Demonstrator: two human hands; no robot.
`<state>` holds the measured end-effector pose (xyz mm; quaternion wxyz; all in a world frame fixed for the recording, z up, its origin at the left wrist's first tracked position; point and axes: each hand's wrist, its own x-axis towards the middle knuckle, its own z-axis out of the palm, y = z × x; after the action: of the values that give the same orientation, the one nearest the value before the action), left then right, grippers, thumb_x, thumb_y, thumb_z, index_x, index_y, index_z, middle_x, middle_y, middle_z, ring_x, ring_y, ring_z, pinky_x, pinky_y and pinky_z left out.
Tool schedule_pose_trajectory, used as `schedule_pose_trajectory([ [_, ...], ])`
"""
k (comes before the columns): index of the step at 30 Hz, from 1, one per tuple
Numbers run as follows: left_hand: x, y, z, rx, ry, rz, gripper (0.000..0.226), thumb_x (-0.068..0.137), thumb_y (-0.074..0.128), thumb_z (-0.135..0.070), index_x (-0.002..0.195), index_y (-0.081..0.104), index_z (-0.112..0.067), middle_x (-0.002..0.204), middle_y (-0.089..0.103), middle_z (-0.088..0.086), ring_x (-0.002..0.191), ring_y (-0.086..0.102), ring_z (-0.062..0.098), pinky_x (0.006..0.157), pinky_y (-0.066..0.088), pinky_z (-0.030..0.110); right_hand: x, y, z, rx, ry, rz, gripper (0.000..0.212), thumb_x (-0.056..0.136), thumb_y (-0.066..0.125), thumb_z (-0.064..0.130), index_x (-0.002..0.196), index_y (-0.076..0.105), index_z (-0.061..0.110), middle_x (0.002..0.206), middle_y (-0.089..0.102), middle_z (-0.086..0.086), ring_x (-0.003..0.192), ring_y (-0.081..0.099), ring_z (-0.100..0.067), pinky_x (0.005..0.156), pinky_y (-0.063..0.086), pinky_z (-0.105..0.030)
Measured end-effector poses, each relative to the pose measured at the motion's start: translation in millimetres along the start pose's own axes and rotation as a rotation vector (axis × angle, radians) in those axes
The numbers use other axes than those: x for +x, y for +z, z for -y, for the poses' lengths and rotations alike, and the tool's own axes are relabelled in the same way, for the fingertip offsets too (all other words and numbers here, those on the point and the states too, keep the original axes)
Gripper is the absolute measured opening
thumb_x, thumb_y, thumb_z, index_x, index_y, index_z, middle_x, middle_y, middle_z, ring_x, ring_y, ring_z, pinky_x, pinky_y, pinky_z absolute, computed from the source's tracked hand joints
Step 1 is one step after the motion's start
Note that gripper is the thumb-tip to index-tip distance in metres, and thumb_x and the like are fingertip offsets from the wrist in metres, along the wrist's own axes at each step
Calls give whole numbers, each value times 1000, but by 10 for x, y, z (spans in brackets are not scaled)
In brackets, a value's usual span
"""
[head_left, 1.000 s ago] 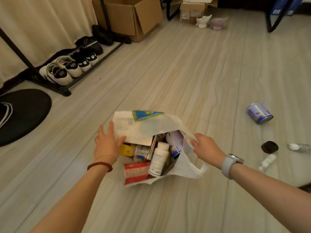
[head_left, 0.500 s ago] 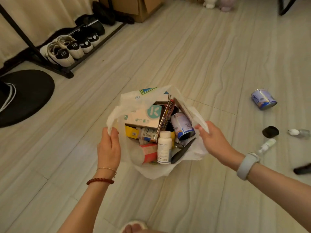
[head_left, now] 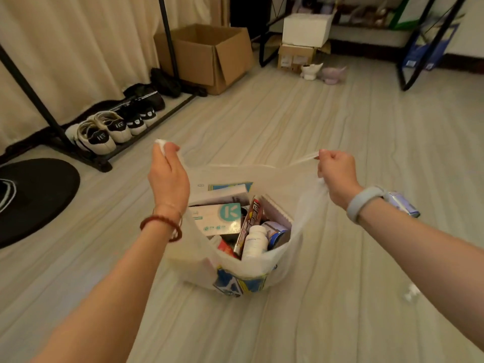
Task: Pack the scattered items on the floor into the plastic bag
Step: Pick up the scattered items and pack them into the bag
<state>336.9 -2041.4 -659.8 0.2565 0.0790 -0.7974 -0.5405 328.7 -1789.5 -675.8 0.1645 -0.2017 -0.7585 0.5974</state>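
Observation:
A white plastic bag (head_left: pixel 235 271) with blue and yellow print stands on the floor between my arms, its mouth stretched wide. My left hand (head_left: pixel 169 171) is closed on the bag's left handle, raised above the rim. My right hand (head_left: pixel 336 171) grips the right handle, pulled out to the right. Inside the bag I see a white box with a teal logo (head_left: pixel 217 218), a white pill bottle (head_left: pixel 255 242), a red packet (head_left: pixel 248 224) and a blue can (head_left: pixel 275 231). Behind my right wrist a blue can (head_left: pixel 403 205) lies on the floor, partly hidden. A small white bottle (head_left: pixel 411 293) lies lower right.
A black shoe rack with several shoes (head_left: pixel 110 129) stands at the left by a curtain. A black round mat (head_left: pixel 34 197) lies far left. An open cardboard box (head_left: pixel 209 53) and smaller boxes (head_left: pixel 296 56) sit at the back, near two small pots (head_left: pixel 322 72).
Both hands have lifted and spread apart, pulling the bag's handles up and outward. The bag now stands upright and wide. My view has tilted up, showing more of the room.

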Motion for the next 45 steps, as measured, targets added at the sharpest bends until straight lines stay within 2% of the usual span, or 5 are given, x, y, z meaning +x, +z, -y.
schedule_pose_trajectory([
  [7,347,314,874,338,-204,286,46,96,19,-45,125,38,-15,109,57,17,101,55,36,85,42,40,42,309,-493,-300,-17,347,50,98,32,15,145,15,16,148,30,-7,135,30,-25,106,25,-25],
  [15,25,232,1426,652,-288,519,54,95,14,-47,142,18,-20,133,43,17,113,48,39,90,37,41,37,218,-955,-1147,-20,482,56,94,30,21,144,6,30,110,58,-21,94,57,-36,73,40,-37],
  [20,324,257,1309,600,-424,334,53,95,15,-47,138,31,-20,133,39,19,109,48,39,94,36,44,297,79,-1012,-923,71,160,42,95,28,17,137,33,17,125,53,-25,110,52,-42,89,42,-41],
  [29,-783,17,795,735,136,55,75,77,52,-45,136,27,-5,143,26,23,132,20,36,105,19,56,-336,-6,-904,-1037,-547,238,53,87,26,32,137,35,16,142,33,-23,130,32,-41,105,26,-56],
  [45,-2175,2402,-246,687,835,1034,58,80,38,-42,132,39,-16,138,44,12,126,43,32,99,36,49,-380,-2443,-1775,-796,-165,60,49,82,34,24,124,51,4,124,52,-20,115,49,-37,96,42,-45],
])
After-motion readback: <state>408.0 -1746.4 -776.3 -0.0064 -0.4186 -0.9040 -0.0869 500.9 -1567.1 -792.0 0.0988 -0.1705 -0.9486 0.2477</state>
